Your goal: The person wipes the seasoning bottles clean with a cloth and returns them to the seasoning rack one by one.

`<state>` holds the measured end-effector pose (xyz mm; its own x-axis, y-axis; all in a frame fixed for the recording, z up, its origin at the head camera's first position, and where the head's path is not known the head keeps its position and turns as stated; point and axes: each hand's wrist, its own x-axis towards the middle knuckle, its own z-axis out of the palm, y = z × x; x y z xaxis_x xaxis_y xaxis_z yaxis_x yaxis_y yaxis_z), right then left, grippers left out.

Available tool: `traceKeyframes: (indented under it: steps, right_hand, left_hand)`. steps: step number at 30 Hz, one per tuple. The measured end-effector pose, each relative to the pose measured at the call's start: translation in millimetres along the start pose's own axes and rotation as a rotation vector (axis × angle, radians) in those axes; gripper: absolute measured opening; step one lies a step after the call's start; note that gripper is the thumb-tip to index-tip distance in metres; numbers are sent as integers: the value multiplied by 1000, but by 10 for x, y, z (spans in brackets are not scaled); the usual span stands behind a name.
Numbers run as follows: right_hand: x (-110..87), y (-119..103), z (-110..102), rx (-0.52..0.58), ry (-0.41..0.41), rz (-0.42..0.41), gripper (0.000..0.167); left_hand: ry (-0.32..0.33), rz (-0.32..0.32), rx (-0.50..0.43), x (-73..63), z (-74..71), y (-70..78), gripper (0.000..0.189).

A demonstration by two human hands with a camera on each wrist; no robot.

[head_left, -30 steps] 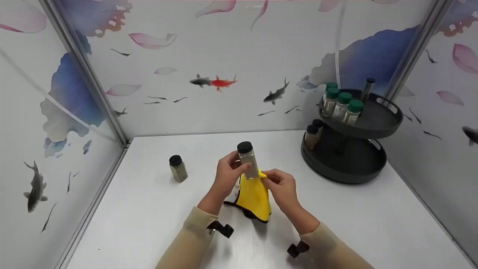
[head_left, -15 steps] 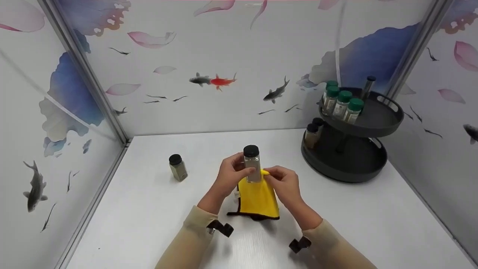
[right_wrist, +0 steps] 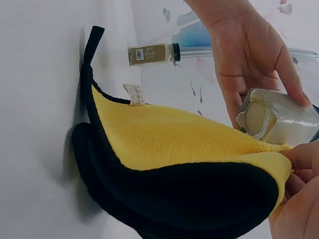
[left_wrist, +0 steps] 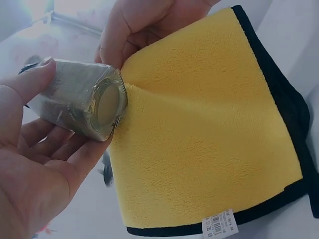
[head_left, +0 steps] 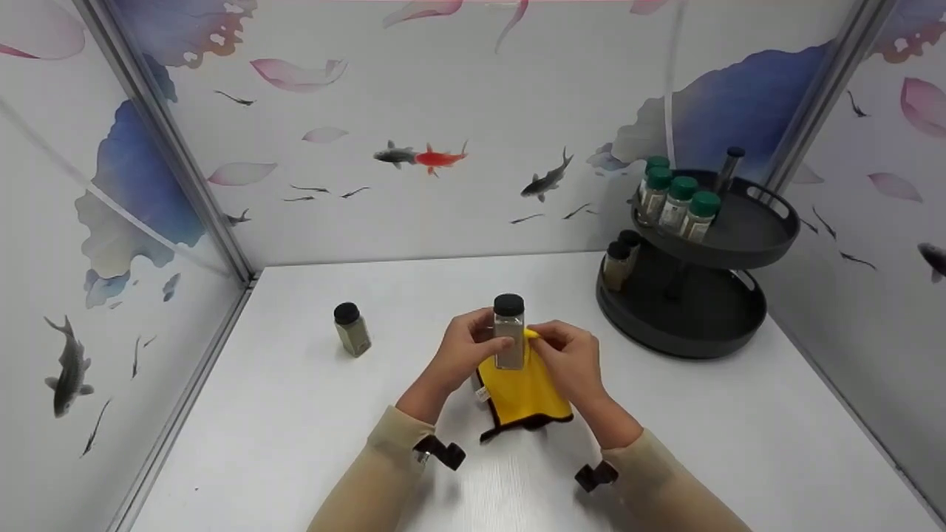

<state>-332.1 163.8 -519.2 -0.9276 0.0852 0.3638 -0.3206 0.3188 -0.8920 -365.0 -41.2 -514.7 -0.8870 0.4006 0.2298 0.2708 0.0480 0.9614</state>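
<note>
**Clear jar [head_left: 510, 326] gripped up high, yellow cloth [head_left: 528, 395] pinched alongside!**

Starting at the left: a black-lidded spice jar [head_left: 353, 335] is seen standing upright on the white worktop [head_left: 273, 421], well apart from the action, and the barcoded label [right_wrist: 149, 54] on its side is picked up from the right wrist.

Into the centre, and the clear jar is held above the worktop, upright, its body clasped between the thumb and fingers of the left hand [head_left: 460, 355]; it is topped with a black lid, and greyish contents are shown through its sides. Just to the right, a gathered edge of the yellow cloth is pinched in the right hand [head_left: 578, 362], close by the jar's lower part; whether jar and cloth are touching cannot be told. The cloth is draped toward the near side, edged in a dark border, with a small white tag [left_wrist: 220, 224] attached.

Over to the far right, a black two-tier stand [head_left: 709, 319]! Two dark-lidded jars [head_left: 616, 270] are set at the left of its lower tier, four green-lidded jars [head_left: 674, 214] are clustered above, and a slim black-capped tube [head_left: 728, 174] is stood farther right.
</note>
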Motion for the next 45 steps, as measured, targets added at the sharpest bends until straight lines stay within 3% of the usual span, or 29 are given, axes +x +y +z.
traceKeyframes:
  steps: [8,16,22,26,35,45]
  right_hand:
    - [54,-40,-103,23,75,-29,11]
    - [37,-88,-121,10,130,-56,12]
    - [2,-76,-36,19,66,-77,10]
    - [-9,-65,3,15,20,-47,8]
    - [-52,-76,68,-31,-60,-25,18]
    - [-78,-43,139,-137,-81,-84,16]
  left_hand:
    - [-12,-2,51,8,149,-79,40]
    - [79,-25,124,-1,277,-198,38]
    - [158,-42,107,16,271,-205,41]
    - [182,-72,96,25,265,-186,43]
    - [294,-114,84,35,191,-90,41]
    - [330,-66,28,27,114,-25,48]
